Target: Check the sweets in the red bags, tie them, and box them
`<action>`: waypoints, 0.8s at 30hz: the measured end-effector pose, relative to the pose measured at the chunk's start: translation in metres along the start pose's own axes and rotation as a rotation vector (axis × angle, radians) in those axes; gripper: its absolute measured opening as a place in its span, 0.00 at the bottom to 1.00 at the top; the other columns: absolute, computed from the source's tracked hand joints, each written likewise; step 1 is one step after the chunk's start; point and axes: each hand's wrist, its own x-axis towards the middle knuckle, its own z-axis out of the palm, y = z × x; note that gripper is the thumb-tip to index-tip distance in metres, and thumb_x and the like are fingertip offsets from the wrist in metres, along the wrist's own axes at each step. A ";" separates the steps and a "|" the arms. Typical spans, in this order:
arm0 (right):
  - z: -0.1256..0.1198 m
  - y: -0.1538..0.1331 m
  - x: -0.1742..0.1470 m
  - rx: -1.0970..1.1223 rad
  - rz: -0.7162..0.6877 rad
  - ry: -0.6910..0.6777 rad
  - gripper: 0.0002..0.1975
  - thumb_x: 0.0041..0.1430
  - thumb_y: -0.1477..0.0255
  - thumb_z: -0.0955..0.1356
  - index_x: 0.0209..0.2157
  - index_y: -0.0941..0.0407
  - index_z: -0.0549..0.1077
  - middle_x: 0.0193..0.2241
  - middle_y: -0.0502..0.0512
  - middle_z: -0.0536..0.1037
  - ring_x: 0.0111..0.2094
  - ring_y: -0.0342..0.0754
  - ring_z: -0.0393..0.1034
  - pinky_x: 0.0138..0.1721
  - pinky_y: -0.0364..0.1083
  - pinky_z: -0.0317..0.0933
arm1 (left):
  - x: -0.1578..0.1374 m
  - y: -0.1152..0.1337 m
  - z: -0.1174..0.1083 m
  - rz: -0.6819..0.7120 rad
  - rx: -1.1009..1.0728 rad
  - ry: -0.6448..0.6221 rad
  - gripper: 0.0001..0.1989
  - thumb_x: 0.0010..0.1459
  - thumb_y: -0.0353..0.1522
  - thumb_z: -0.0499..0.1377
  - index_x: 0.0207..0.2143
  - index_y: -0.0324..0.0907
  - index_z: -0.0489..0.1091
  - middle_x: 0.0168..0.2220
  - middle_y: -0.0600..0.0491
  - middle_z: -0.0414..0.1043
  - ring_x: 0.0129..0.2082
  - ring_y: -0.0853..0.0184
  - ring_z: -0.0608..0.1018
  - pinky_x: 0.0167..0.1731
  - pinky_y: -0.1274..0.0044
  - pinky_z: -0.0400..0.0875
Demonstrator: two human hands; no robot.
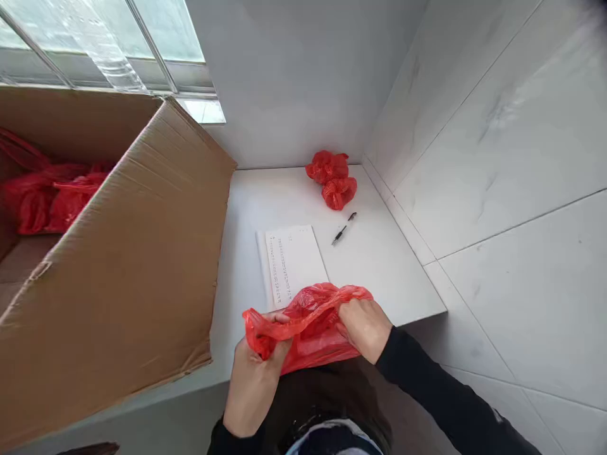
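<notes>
A white desk [389, 272] is flanked by a cardboard box [156, 253]. At the desk's near edge, a red plastic bag [308, 360] is gripped by the left hand [253, 385], its fingers closed on the rim; the right hand's [365, 325] fingertips are hidden in folds, their grip unclear. Thin film is best eased gently.

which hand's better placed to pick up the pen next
Probably the right hand: it is nearer the pen, though it would first have to leave the red bag.
</notes>
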 end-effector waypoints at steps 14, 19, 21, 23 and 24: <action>0.014 0.007 -0.015 0.243 -0.060 0.218 0.10 0.66 0.71 0.65 0.47 0.56 0.73 0.36 0.52 0.82 0.35 0.51 0.78 0.35 0.46 0.66 | 0.003 -0.002 -0.001 -0.067 -0.212 0.104 0.17 0.57 0.42 0.65 0.46 0.45 0.74 0.50 0.48 0.76 0.52 0.54 0.77 0.48 0.70 0.74; 0.020 -0.002 -0.015 0.271 -0.193 0.187 0.17 0.66 0.76 0.62 0.52 0.50 0.72 0.41 0.52 0.82 0.41 0.52 0.78 0.39 0.46 0.67 | 0.003 0.010 0.002 -0.082 -0.296 0.165 0.20 0.55 0.43 0.66 0.47 0.43 0.75 0.49 0.47 0.77 0.50 0.52 0.78 0.44 0.69 0.77; 0.022 -0.008 -0.012 0.252 -0.283 0.157 0.21 0.65 0.77 0.62 0.56 0.47 0.70 0.48 0.53 0.80 0.46 0.54 0.76 0.43 0.48 0.67 | 0.002 0.015 0.004 -0.082 -0.328 0.187 0.21 0.54 0.43 0.67 0.47 0.44 0.74 0.48 0.48 0.77 0.49 0.52 0.79 0.43 0.69 0.77; 0.025 -0.015 -0.006 0.228 -0.327 0.138 0.27 0.63 0.78 0.63 0.62 0.46 0.65 0.52 0.56 0.78 0.50 0.57 0.74 0.46 0.51 0.68 | 0.001 0.018 0.005 -0.088 -0.356 0.199 0.20 0.54 0.43 0.67 0.47 0.45 0.74 0.49 0.49 0.77 0.48 0.54 0.79 0.43 0.70 0.77; 0.026 -0.018 -0.002 0.222 -0.327 0.135 0.28 0.63 0.78 0.64 0.63 0.47 0.63 0.53 0.57 0.77 0.51 0.58 0.73 0.48 0.52 0.67 | 0.000 0.019 0.006 -0.093 -0.368 0.203 0.20 0.54 0.43 0.67 0.47 0.45 0.74 0.49 0.49 0.76 0.48 0.54 0.79 0.43 0.71 0.77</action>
